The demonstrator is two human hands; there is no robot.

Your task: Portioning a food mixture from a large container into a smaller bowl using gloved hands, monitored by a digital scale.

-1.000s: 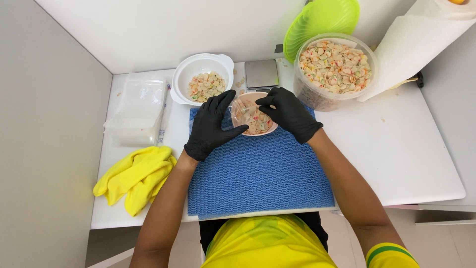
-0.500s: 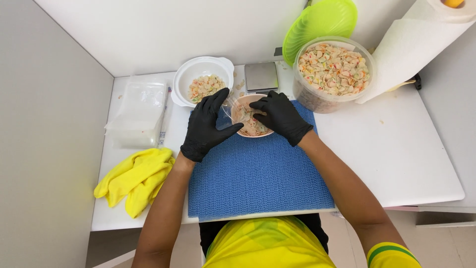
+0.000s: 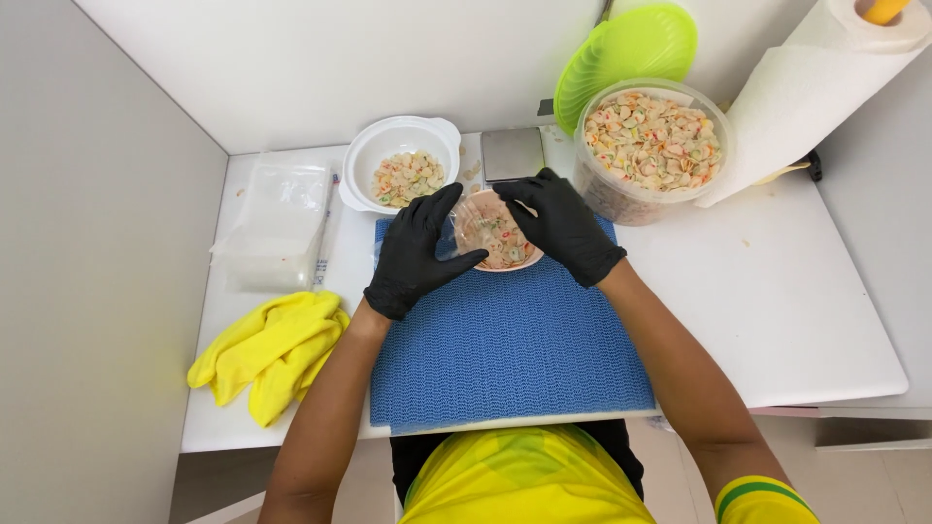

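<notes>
While both gloved hands worked over blue mat, left hand and right hand pinched clear bag open above small pink dish, catching spills; white bowl sat far left.

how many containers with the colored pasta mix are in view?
3: a white bowl at the back left, a large clear tub at the back right, and a small clear bag between both hands over the blue mat.

bright, even overhead light, soft shadows, sharp focus, slight wide-angle bowing at edges
</notes>
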